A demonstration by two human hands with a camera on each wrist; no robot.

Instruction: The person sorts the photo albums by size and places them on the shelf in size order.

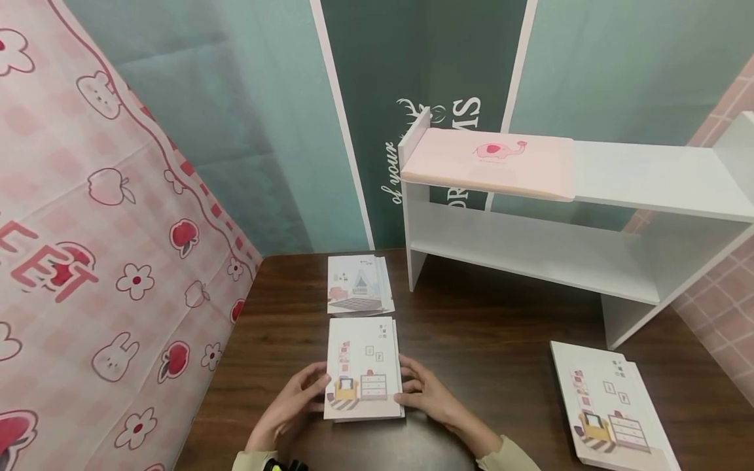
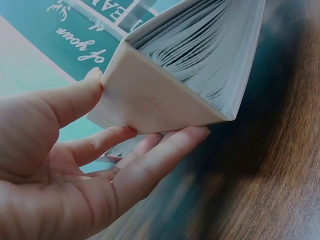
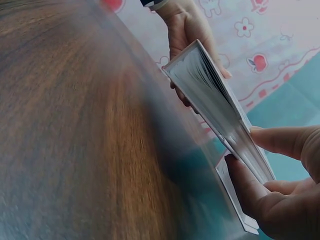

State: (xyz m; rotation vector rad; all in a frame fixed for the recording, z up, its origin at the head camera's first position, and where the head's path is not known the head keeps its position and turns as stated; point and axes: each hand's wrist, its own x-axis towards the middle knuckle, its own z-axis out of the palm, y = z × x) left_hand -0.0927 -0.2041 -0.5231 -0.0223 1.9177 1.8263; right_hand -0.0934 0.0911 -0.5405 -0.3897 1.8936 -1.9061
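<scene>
A thick white book [image 1: 364,366] with a drawing of a yellow armchair and a drawer chest on its cover is held between both hands. My left hand [image 1: 297,397] grips its left side; in the left wrist view the thumb and fingers hold the pale spine [image 2: 150,95], with fanned pages showing at the end. The right hand [image 1: 432,392] pinches the opposite side, thumb on the cover and fingers beneath, as the right wrist view shows. It appears raised off the table. Just behind it lies another white book [image 1: 356,284] with a tent drawing.
On the right of the brown table [image 1: 483,366] lies a book [image 1: 612,405] with a matching cover. A white two-tier shelf [image 1: 530,255] stands at the back right, a pink elephant-print book [image 1: 489,163] flat on its top. A patterned pink curtain [image 1: 118,261] hangs at the left.
</scene>
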